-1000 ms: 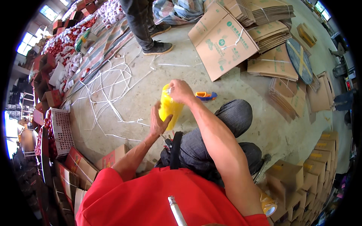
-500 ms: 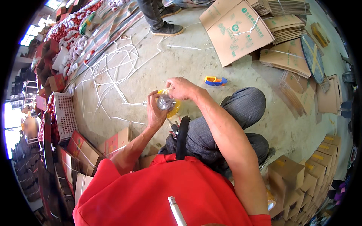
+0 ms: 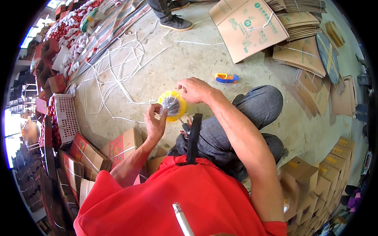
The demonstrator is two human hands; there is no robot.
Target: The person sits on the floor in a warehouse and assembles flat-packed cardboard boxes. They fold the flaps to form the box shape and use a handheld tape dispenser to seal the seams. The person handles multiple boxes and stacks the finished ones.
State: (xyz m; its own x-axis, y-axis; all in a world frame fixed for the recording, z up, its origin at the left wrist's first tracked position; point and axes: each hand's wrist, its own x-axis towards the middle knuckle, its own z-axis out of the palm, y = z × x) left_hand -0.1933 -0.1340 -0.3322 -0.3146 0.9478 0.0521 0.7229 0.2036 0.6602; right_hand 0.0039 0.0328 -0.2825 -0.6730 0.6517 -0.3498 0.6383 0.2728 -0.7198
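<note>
My left hand [image 3: 156, 121] grips the left side of a yellow packing tape roll [image 3: 182, 105], thumb and fingers closed at its edge. Crumpled clear plastic film [image 3: 171, 104] covers the roll's middle. Just above and right of the roll is my right hand [image 3: 193, 89], its fingers curled together; whether anything thin is pinched in them is hidden. A blue and orange tape dispenser [image 3: 226, 78] lies on the floor to the right, beyond my knee.
Loose white strapping [image 3: 118, 80] tangles over the floor at left. Flattened cartons [image 3: 252, 29] are piled at the far right, box stacks [image 3: 299, 179] near right. A white crate [image 3: 67, 116] stands left. Another person's shoe [image 3: 177, 23] is at the top. A cigarette [image 3: 181, 218] juts in below.
My left hand has shifted a little left and down, and the yellow roll now faces up more fully. My right hand has moved slightly right, off the roll's upper edge.
</note>
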